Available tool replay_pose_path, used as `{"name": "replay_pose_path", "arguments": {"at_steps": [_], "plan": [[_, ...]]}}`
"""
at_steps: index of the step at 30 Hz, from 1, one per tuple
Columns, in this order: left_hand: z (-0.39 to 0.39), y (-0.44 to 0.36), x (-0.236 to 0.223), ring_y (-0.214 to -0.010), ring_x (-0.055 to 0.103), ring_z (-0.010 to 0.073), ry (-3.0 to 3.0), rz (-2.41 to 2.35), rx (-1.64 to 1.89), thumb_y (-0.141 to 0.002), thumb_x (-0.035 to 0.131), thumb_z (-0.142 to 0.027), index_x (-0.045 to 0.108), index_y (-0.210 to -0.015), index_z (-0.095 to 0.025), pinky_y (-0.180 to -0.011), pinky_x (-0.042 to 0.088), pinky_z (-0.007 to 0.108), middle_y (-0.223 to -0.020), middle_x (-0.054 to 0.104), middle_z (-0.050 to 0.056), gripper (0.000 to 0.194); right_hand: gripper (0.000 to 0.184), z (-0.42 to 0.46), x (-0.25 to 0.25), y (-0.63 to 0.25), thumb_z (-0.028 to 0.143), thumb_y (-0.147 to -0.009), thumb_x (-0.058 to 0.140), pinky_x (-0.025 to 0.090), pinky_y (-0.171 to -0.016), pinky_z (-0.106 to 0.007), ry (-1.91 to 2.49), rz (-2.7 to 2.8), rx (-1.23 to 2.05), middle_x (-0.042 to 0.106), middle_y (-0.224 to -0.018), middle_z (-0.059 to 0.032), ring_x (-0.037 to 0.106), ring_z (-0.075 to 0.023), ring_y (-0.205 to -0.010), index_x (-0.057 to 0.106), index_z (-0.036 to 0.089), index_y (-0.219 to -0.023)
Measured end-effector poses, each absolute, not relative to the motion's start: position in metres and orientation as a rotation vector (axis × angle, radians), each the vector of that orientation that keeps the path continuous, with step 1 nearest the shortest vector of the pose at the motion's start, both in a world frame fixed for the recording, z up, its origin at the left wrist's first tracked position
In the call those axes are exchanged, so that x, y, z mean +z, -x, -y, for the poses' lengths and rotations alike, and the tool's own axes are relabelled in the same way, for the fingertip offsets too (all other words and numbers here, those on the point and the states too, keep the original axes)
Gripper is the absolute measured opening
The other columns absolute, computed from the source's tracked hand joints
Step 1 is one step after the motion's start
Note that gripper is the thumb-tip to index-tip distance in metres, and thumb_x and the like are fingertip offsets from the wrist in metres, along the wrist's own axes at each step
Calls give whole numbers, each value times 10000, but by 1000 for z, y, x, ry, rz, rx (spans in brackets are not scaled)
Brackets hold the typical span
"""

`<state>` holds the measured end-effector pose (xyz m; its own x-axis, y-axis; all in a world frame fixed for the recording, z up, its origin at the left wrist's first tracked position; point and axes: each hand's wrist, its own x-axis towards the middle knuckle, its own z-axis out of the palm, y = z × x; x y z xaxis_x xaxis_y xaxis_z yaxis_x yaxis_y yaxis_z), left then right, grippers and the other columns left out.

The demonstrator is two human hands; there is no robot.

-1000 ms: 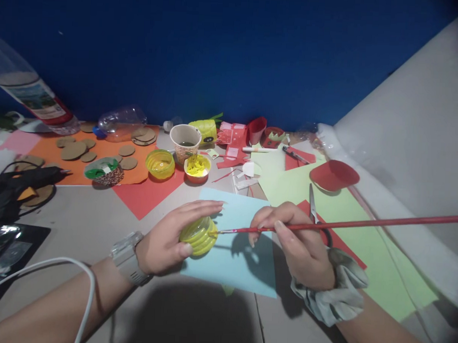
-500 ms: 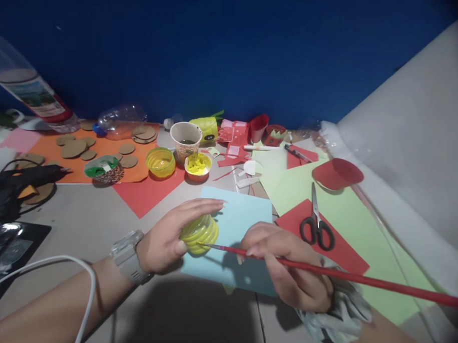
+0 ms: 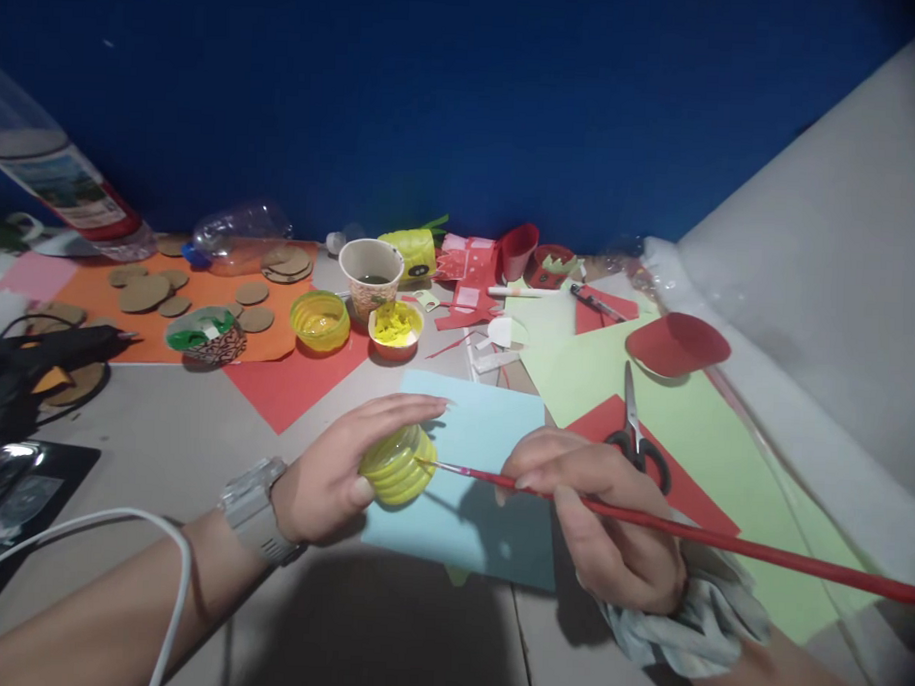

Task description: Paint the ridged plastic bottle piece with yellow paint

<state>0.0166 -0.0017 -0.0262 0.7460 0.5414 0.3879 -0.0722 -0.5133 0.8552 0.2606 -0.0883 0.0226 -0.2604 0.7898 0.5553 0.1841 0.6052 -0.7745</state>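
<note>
My left hand (image 3: 340, 459) is wrapped round a ribbed clear plastic bottle piece (image 3: 400, 471) coated with yellow paint, held over a light blue sheet of paper (image 3: 492, 424). In my right hand (image 3: 594, 508) I pinch a long red paintbrush (image 3: 721, 537). Its tip touches the right side of the bottle piece. Beyond my hands stands a small cup of yellow paint (image 3: 396, 326). Beside it are a yellow-painted bottle piece (image 3: 320, 323) and a paper cup (image 3: 371, 275) with dark liquid inside.
Scissors (image 3: 632, 419) lie on red paper at the right, near a red oval piece (image 3: 677, 345). Cardboard discs (image 3: 144, 294) rest on orange paper at the left. A glue gun (image 3: 37, 358), a white cable (image 3: 140, 517) and a large bottle (image 3: 72, 194) are also there.
My right hand has moved right and slightly up, taking the brush tip from the lower front of the bottle piece to its right side. My left hand stays nearly still.
</note>
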Motion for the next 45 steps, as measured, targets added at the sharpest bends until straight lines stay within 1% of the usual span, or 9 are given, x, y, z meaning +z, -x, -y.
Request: {"name": "replay_pose_path", "arguments": {"at_steps": [3, 6, 11, 14, 21, 30, 33, 37, 45], "plan": [[2, -17, -25, -1354, 528, 334, -1980, -360, 806, -901, 239, -831, 541, -1448, -173, -1152, 383, 411, -1471, 571, 148, 907, 284, 91, 21, -258, 139, -975, 440, 566, -634, -396, 792, 1723, 797, 672, -832, -84, 671, -233, -731, 643, 269, -1124], [2, -18, -24, -1343, 538, 343, -1981, -365, 803, -897, 235, -837, 549, -1439, -162, -1143, 392, 431, -1463, 575, 166, 921, 293, 93, 16, -255, 101, -959, 457, 572, -669, -370, 754, 1725, 857, 682, -864, -83, 681, -215, -771, 640, 242, -1139], [2, -18, -23, -1336, 542, 346, -1973, -363, 788, -895, 251, -838, 548, -1437, -153, -1145, 389, 439, -1462, 573, 175, 923, 244, 92, 13, -252, 109, -929, 521, 577, -695, -336, 737, 1781, 838, 688, -875, -72, 689, -199, -802, 630, 215, -1120], [2, -18, -24, -1337, 538, 346, -1971, -358, 786, -895, 256, -838, 545, -1441, -159, -1147, 384, 440, -1462, 573, 168, 918, 242, 92, 14, -253, 93, -923, 510, 578, -694, -326, 761, 1795, 813, 684, -883, -70, 687, -190, -798, 622, 211, -1102], [2, -18, -26, -1354, 527, 322, -1974, -358, 788, -904, 265, -829, 543, -1445, -164, -1157, 372, 391, -1471, 569, 151, 901, 259, 93, 15, -255, 86, -935, 482, 595, -719, -352, 817, 1820, 784, 691, -924, -81, 701, -209, -856, 605, 222, -1118], [2, -17, -26, -1348, 525, 356, -1969, -363, 781, -902, 263, -830, 541, -1446, -166, -1144, 383, 449, -1470, 567, 163, 903, 262, 90, 18, -258, 82, -931, 464, 596, -689, -355, 814, 1813, 761, 684, -908, -82, 694, -208, -809, 610, 220, -1099], [2, -17, -26, -1348, 526, 353, -1964, -361, 779, -903, 266, -828, 542, -1445, -172, -1144, 385, 450, -1467, 569, 160, 895, 254, 89, 20, -260, 80, -924, 465, 595, -670, -344, 814, 1823, 723, 687, -880, -76, 693, -204, -791, 614, 219, -1077], [2, -17, -27, -1365, 511, 351, -1964, -361, 777, -906, 274, -823, 537, -1451, -174, -1152, 378, 440, -1481, 558, 156, 887, 257, 89, 19, -261, 73, -922, 464, 598, -696, -347, 847, 1813, 712, 693, -893, -74, 707, -206, -807, 619, 221, -1064], [2, -17, -26, -1359, 522, 363, -1977, -367, 787, -906, 281, -820, 549, -1441, -176, -1149, 390, 453, -1473, 570, 155, 879, 236, 90, 12, -265, 112, -953, 477, 610, -696, -392, 884, 1774, 701, 689, -900, -70, 715, -237, -834, 620, 242, -1088]]}}
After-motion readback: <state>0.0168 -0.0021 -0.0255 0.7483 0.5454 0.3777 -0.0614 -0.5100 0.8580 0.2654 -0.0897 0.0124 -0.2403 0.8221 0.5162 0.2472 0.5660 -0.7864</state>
